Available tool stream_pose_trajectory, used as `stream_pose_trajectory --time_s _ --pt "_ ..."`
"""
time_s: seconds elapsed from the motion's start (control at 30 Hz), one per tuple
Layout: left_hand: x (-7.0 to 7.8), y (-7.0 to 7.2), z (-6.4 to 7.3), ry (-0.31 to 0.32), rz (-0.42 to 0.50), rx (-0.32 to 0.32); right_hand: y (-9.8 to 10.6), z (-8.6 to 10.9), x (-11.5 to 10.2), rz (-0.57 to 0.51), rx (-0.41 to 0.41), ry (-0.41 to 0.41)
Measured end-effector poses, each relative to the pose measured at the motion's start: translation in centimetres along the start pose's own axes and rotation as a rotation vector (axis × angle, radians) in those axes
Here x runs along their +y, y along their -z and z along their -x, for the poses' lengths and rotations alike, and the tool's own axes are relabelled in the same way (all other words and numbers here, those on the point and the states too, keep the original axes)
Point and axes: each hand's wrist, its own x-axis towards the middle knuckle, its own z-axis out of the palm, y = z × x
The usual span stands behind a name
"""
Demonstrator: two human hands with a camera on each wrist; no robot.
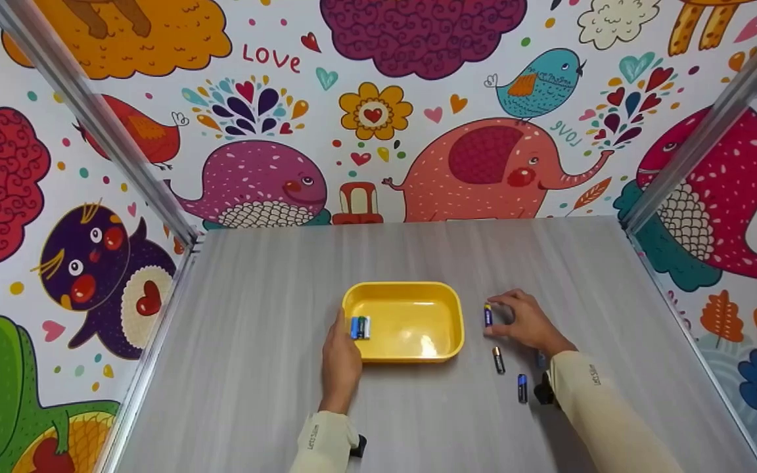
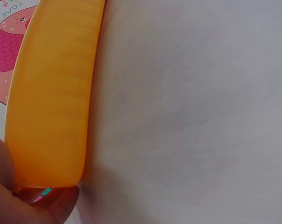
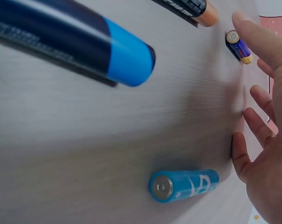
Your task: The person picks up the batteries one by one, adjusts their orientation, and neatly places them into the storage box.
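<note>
Right hand (image 1: 528, 322): grip spread astride purple battery (image 1: 488, 316), between yellow tray (image 1: 405, 284) and right edge of table (image 1: 253, 315) (contact uncertain); left hand (image 1: 341, 361) holds tray's left edge, batteries (image 1: 361, 327) inside; step looks like picking up; next move calls for closing thumb and finger.

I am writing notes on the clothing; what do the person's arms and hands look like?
The pale cream long left sleeve and matching right sleeve carry small dark lettering. A small black piece shows at each cuff. The left hand and right hand wear no gloves.
</note>
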Motion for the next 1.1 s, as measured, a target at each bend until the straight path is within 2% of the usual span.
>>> stream_pose_trajectory --time_s 0.13,0.57,0.87,1.1 --pt "-0.02 -0.04 -0.02 0.005 0.013 -0.006 0.01 -0.22 -0.16 0.025 -0.019 -0.026" --pt "0.2 -0.03 -0.05 0.023 0.021 -0.017 -0.42 -0.36 -0.02 0.098 0.01 0.02" --pt "-0.08 -0.14 -0.02 -0.046 -0.006 0.018 -0.72 -0.33 0.1 0.107 0.036 0.031" --pt "0.01 -0.1 0.01 -0.024 0.004 0.011 -0.84 -0.22 0.2 0.081 0.043 0.007"
